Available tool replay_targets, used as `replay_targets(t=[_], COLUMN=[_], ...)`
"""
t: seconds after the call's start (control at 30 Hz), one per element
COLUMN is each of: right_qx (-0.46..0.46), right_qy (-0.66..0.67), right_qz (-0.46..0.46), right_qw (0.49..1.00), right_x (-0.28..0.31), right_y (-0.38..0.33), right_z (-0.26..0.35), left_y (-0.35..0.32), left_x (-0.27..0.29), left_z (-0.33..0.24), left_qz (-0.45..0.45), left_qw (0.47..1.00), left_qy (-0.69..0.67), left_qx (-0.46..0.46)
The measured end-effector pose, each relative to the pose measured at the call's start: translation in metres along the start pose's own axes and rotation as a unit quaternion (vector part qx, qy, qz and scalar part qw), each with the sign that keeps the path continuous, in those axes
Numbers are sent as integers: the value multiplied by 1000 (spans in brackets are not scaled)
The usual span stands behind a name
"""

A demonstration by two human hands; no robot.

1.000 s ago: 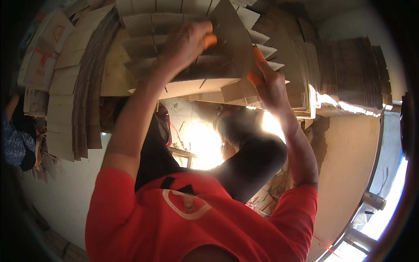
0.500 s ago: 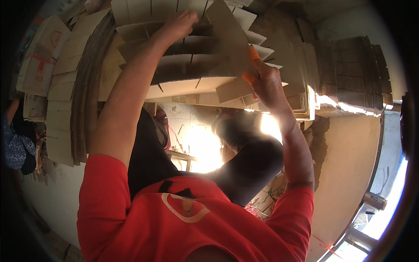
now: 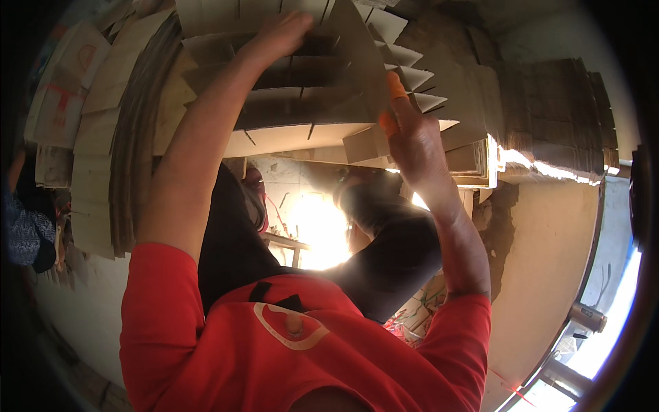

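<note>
1. Cardboard panel: at twelve to one o'clock, a grey-brown cardboard panel (image 3: 364, 75) slants across a set of slotted strips (image 3: 274, 99), which stand in roughly parallel rows from eleven to one.
2. Your right hand (image 3: 415, 145), at two o'clock, has its fingers closed on the panel's right edge; orange finger covers (image 3: 396, 86) sit on two fingertips.
3. Your left hand (image 3: 288, 31), between eleven and twelve, is above the far rows, its fingers curled in. Whether they pinch anything you cannot tell.
4. Done, as far as shows: several strips stand on edge, row behind row, with pointed ends jutting out to the right of the panel.
5. Left, by my judgement: the panel does not look finished, since your right hand holds it slanted. How deep it sits in any slots is hidden. Slots in the front strip (image 3: 281, 137), at eleven, show as open dark cuts, so more crossing pieces are probably wanted.
6. Around you: tall stacks of cardboard at nine to ten (image 3: 96, 137) and two to three (image 3: 552, 117); a red-tied bundle (image 3: 58, 103) near ten; another person's patterned sleeve (image 3: 31, 230) at nine.
</note>
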State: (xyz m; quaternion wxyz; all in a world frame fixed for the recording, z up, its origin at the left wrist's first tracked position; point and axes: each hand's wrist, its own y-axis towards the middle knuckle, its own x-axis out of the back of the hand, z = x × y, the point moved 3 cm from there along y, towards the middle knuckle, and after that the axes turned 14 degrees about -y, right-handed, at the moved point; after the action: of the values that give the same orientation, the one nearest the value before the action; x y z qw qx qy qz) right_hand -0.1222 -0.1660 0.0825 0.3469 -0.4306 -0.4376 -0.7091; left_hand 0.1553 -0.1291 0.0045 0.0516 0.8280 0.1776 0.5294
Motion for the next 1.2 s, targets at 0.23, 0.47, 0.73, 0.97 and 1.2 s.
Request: replay_targets(t=[0.23,0.47,0.73,0.97,1.2], right_qx=[-31,-38,3,-1,-127], right_qy=[-45,-140,-84,-142,-184], right_qz=[11,3,-57,103,-174], right_qw=[998,989,995,985,959], right_x=[-11,2,-21,-54,8], right_y=[2,32,34,44,1], right_z=[-3,7,-3,-5,-109], left_y=[3,0,2,15,-26], left_x=[-2,3,-1,-13,42], left_z=[1,-6,-10,10,-4], left_qz=[-7,-8,-9,58,-86], left_qw=[999,1000,996,994,969], left_qy=[-41,-24,-83,-91,-228], left_qx=[-2,-5,-4,20,30])
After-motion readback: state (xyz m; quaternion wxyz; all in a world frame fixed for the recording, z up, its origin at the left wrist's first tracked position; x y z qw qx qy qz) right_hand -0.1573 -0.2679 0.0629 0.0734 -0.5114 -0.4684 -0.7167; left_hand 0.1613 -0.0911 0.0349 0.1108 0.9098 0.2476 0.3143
